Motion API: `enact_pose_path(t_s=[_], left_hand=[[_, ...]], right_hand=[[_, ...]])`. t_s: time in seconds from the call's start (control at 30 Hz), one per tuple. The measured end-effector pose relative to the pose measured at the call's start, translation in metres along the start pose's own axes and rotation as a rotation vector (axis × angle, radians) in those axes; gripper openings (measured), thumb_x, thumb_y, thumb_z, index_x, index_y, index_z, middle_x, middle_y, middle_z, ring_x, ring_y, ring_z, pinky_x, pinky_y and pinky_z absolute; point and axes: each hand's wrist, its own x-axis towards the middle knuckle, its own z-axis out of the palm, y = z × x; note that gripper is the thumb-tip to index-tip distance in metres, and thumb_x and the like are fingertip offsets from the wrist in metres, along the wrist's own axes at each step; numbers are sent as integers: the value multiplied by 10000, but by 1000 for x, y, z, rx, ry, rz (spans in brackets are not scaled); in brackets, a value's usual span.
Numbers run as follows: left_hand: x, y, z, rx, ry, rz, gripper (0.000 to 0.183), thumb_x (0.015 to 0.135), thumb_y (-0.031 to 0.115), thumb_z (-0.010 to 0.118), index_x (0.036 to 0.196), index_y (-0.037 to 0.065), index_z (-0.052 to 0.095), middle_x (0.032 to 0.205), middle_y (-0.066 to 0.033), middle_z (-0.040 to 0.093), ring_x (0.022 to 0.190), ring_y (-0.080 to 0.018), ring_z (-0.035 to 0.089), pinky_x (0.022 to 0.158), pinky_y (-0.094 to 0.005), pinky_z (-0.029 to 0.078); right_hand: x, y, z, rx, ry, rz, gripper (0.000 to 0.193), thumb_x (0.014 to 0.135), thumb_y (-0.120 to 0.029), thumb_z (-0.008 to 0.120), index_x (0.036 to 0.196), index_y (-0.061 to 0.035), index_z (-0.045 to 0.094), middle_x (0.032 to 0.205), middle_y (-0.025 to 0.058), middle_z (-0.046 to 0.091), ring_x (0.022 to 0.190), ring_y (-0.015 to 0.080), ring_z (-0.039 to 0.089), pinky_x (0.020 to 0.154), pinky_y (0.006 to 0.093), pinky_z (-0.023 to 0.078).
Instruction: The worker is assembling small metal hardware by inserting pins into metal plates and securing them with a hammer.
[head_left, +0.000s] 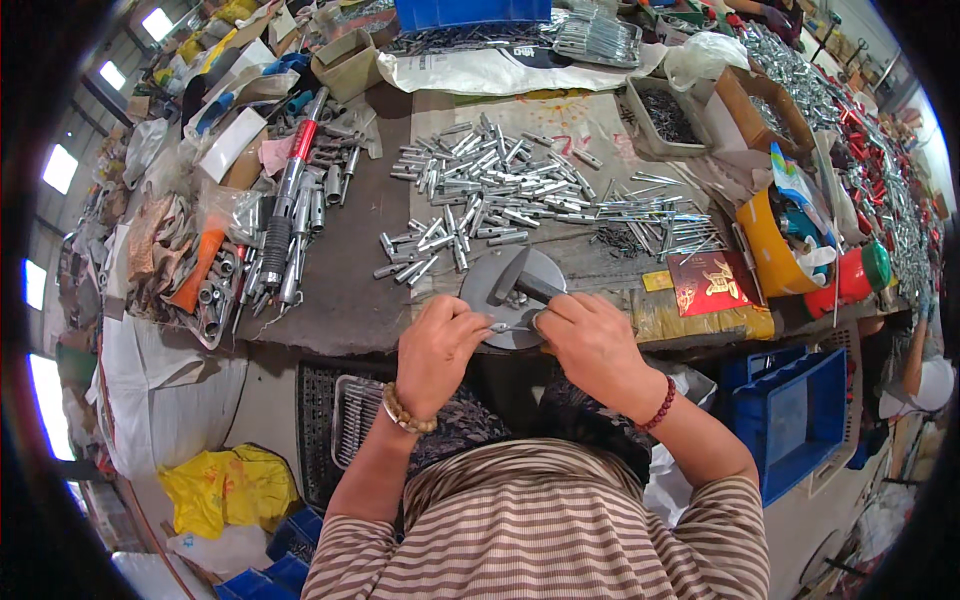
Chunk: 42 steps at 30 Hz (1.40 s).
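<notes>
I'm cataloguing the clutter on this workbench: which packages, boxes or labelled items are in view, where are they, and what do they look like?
Red packet: bench's right front edge, flat rectangle, gold pattern.
Open cardboard box: far right, brown, metal parts inside.
Grey tray: beside that box, dark small parts.
Cardboard box: far left, tan, open.
Blue crate: right of the bench, below it, rectangular.
Yellow bag: floor, lower left, crumpled.

The shirt (540, 530) has brown and white stripes. The metal pins (490, 185) are shiny silver, and the round plate (480, 290) is grey. The counter (345, 290) is dark brown. One crate (800, 415) is bright blue, the bag (215, 485) is yellow, and the packet (708, 282) is red with gold marks.
</notes>
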Motion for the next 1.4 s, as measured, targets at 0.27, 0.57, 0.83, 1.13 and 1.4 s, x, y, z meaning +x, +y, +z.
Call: enact_pose_path(t_s=[0.27, 0.57, 0.83, 1.13, 1.4], left_hand=[[-2, 1, 6, -8, 14, 7, 164, 837, 64, 788, 1000, 85, 780, 925, -75, 627, 876, -274, 646, 759, -382, 520], [1, -5, 4, -33, 22, -24, 136, 845, 85, 782, 977, 92, 752, 948, -82, 618, 899, -307, 633, 761, -422, 515], [-11, -5, 11, -26, 81, 28, 113, 859, 115, 767, 972, 111, 756, 959, -89, 632, 906, -316, 640, 780, -439, 518], [-18, -9, 19, -21, 101, 13, 127, 866, 133, 770, 991, 116, 749, 958, -86, 629, 914, -322, 641, 782, -446, 518], [-1, -10, 11, -18, 110, 44, 120, 846, 124, 780, 947, 83, 730, 955, -87, 630, 882, -300, 645, 749, -412, 526]], right_hand=[[6, 3, 4, -53, -41, -59, 206, 767, -99, 741, 964, -111, 682, 920, 49, 578, 894, 263, 618, 774, 404, 493], [5, 46, -20, -67, 235, 333, 104, 838, -87, 735, 892, -69, 647, 873, 129, 605, 847, 369, 640, 720, 489, 530], [0, 80, -8, -307, 95, 417, 131, 853, -88, 734, 947, -75, 643, 932, 133, 625, 885, 371, 670, 737, 485, 550], [7, 65, -18, -187, 70, 472, 182, 857, -123, 759, 962, -39, 638, 977, 141, 692, 822, 350, 701, 704, 436, 562], [19, -14, 5, 487, 180, 210, 168, 852, -22, 747, 940, 5, 606, 1101, 147, 692, 937, 339, 668, 773, 394, 519]])
